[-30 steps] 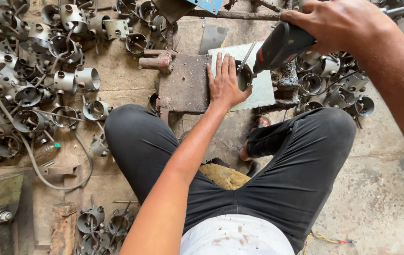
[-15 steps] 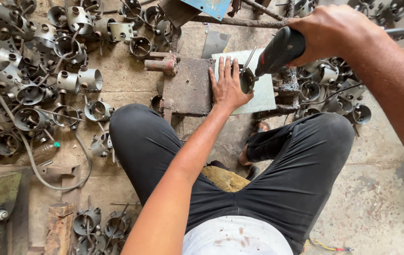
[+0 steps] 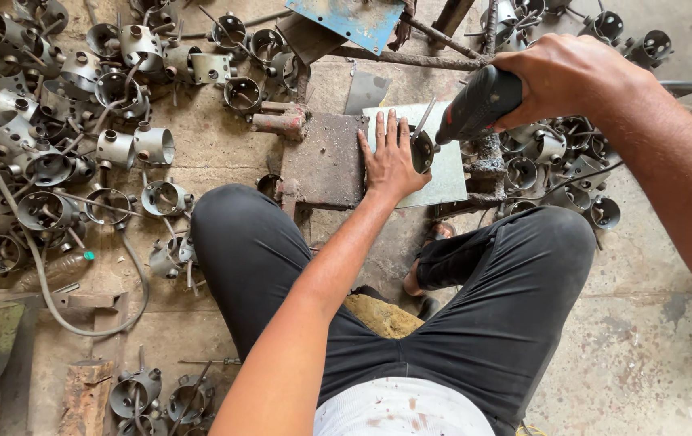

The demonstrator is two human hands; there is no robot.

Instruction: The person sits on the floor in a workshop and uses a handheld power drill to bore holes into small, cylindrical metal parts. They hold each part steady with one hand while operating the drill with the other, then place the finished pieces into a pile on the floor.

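I see a blue metal plate at the top edge and a green-capped plastic bottle lying at left among grey metal rings. My left hand lies flat, fingers spread, pressing a pale sheet-metal piece beside a rusty block. My right hand is clenched around an angle grinder, its disc touching the sheet.

Person: black trousers, snug over both legs; white shirt with small reddish-brown stains at the hem. Left hand and right hand ungloved, forearms unsleeved. Sandal, dark strap, one foot.
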